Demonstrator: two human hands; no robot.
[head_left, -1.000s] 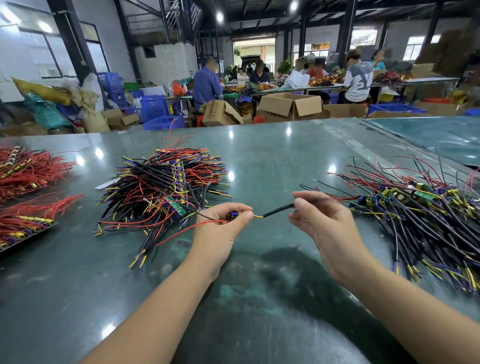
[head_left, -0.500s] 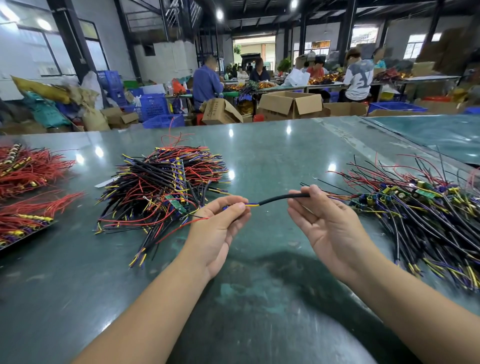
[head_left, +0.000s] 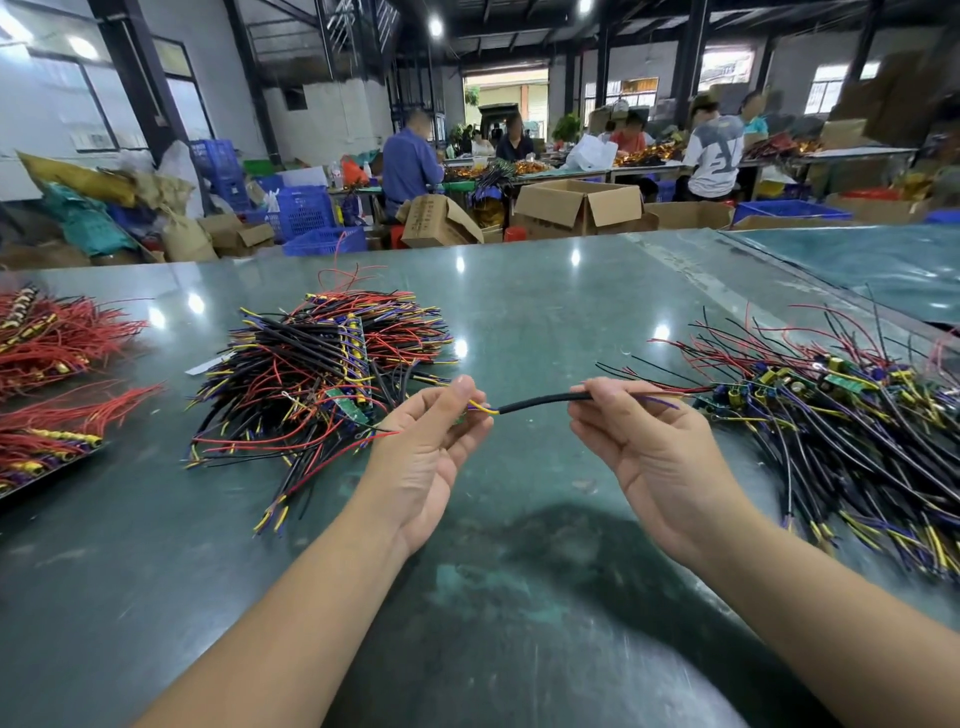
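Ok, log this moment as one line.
left hand: pinches yellow-purple wire end | right hand: pinches black sleeve | black sleeve: midair over table

An electronics assembly workshop: heaps of wire harnesses (head_left: 322, 374) with small circuit boards (head_left: 349, 410) on a long green worktable (head_left: 545, 291); behind, seated workers (head_left: 410, 166) at benches; open cardboard cartons (head_left: 582, 208); blue plastic crates (head_left: 306, 210).

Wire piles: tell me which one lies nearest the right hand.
The mostly black pile at far right, beside the right hand that pinches the black cable. The mixed pile sits by the left hand; the red bundles lie far left.
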